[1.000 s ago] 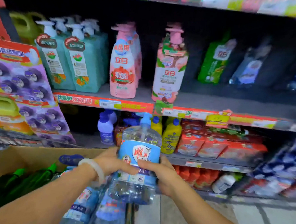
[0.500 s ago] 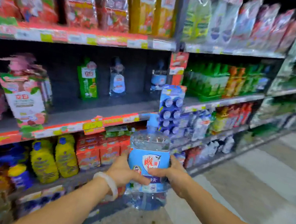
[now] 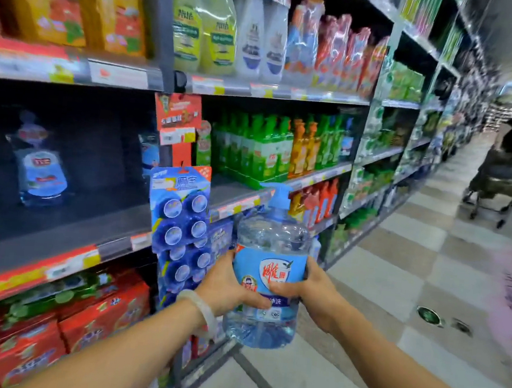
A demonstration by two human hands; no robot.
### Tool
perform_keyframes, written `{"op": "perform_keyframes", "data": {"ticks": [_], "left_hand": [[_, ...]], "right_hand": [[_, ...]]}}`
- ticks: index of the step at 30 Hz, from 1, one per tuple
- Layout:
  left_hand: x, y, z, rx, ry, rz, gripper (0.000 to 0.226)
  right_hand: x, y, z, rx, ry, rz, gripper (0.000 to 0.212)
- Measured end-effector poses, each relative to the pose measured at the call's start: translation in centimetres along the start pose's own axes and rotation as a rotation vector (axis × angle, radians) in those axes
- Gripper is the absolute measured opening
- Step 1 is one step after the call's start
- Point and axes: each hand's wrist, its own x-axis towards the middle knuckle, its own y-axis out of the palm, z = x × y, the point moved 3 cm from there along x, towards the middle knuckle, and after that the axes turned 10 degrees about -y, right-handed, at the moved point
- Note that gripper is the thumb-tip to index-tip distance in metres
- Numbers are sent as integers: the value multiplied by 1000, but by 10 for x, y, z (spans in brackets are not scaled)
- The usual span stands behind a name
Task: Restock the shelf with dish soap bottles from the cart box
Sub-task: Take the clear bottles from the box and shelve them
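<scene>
Shelf (image 3: 56, 237): dark and mostly bare at the left; one clear blue-label bottle (image 3: 40, 162) stands upright far back on it.
Hanging pack (image 3: 183, 218): blue toilet blocks at the shelf's right end post.
Left hand (image 3: 224, 281): wraps the left side of the dish soap bottle (image 3: 269, 267), thumb across its label.
Dish soap bottle: upright in the air, in front of the shelf's right edge, above the floor.
Right hand (image 3: 314, 290): grasps the bottle's right side.
</scene>
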Motion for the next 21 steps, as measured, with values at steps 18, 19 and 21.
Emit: {"op": "perform_keyframes", "data": {"ticks": [18, 19, 21], "left_hand": [[313, -84, -79, 2, 109, -383, 79], [325, -88, -80, -3, 112, -419, 81], [347, -94, -82, -19, 113, -502, 83]], "right_hand": [[376, 13, 29, 9, -139, 280, 67], [394, 16, 27, 10, -148, 319, 68], [431, 23, 22, 9, -160, 398, 73]]}}
